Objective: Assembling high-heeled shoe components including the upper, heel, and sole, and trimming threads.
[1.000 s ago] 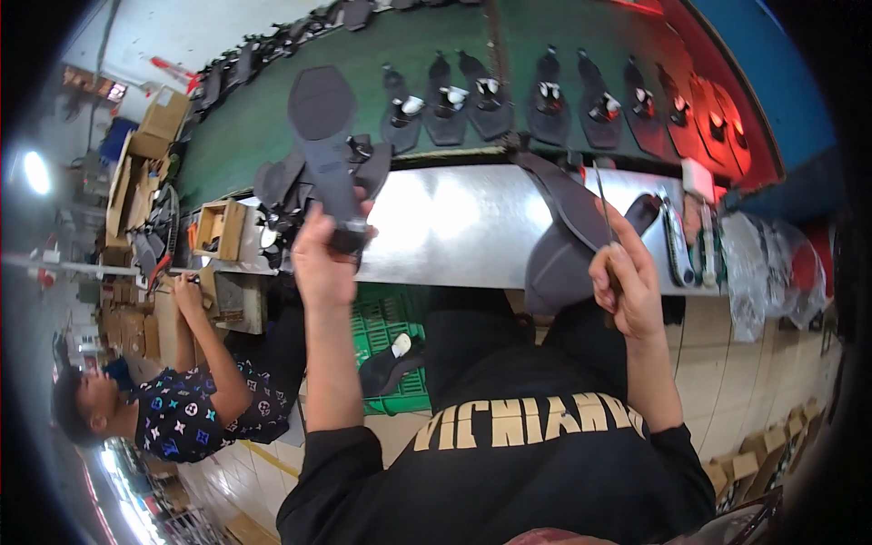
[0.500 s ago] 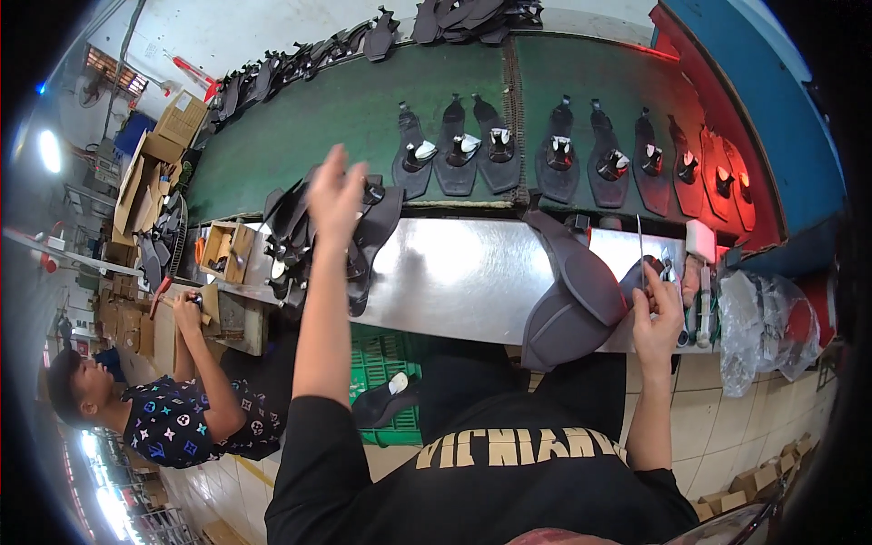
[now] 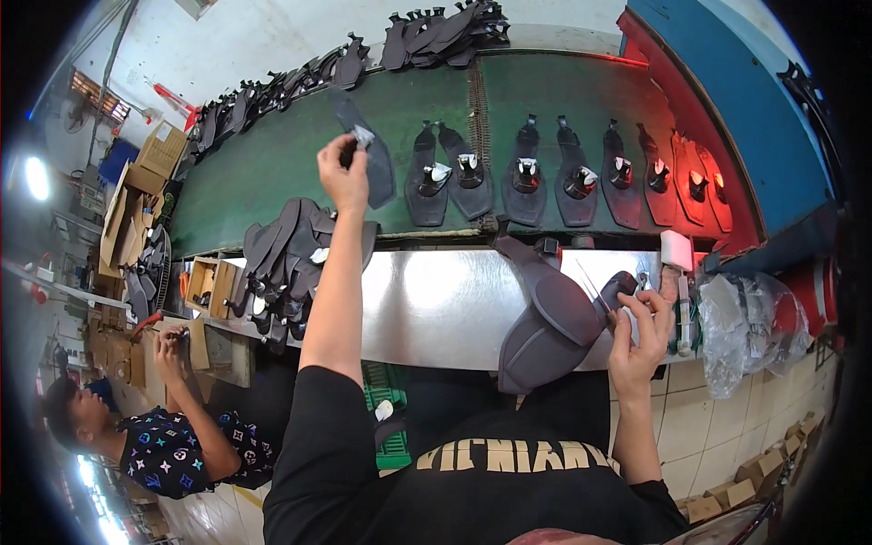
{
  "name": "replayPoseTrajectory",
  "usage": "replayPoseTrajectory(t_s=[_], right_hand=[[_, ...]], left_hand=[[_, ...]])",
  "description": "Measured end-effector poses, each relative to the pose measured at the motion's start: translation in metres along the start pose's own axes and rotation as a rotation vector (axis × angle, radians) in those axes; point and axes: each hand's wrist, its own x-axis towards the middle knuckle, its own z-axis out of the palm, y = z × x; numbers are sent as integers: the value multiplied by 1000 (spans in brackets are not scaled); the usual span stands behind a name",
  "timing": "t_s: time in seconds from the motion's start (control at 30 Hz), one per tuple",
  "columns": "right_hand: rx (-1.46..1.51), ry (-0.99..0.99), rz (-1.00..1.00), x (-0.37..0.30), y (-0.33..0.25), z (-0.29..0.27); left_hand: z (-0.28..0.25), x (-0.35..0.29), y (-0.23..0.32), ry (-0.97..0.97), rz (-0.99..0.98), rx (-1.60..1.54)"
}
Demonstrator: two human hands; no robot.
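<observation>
Head view, clock read from frame centre. I have the left hand (image 3: 345, 177) at about 11 o'clock, thumb and fingers closed on the raised middle of a dark shoe sole (image 3: 380, 173), which sits over the green belt (image 3: 272, 163); can't tell from here if it touches. Right hand (image 3: 640, 341), between 3 and 4 o'clock: fingers curled round a thin tool (image 3: 590, 283), tip up toward 2 o'clock, handle hidden from me. Just beside that hand, at 4 o'clock, I see large dark grey pieces (image 3: 554, 322) overhanging the near edge of the metal table (image 3: 436, 291). Row of soles (image 3: 527, 177) on the belt, 12 to past 2 o'clock, the far-right ones lit red. Pile of soles (image 3: 291, 245) at 9 o'clock, wooden box (image 3: 224, 291) just beyond it. Green crate (image 3: 395, 454) toward 7 o'clock, partly covered by the sleeve. Clear plastic bag (image 3: 754, 336) past 3 o'clock. I get a co-worker (image 3: 182, 450) at 8 o'clock, both hands raised, small object there too small to tell
</observation>
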Motion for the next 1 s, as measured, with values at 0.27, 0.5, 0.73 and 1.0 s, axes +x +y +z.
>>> replayPoseTrajectory(t_s=[0.27, 0.5, 0.73, 1.0], right_hand=[[1693, -473, 462, 2, -18, 42], [1589, -432, 364, 9, -48, 11], [805, -586, 116, -37, -67, -2], [1117, -616, 322, -50, -62, 7]], left_hand=[[-76, -107, 212, -738, -810, -685], [-108, -190, 225, -763, -976, -985], [-125, -201, 227, -653, -1007, -1073], [-129, -206, 220, -622, -1084, -1059]])
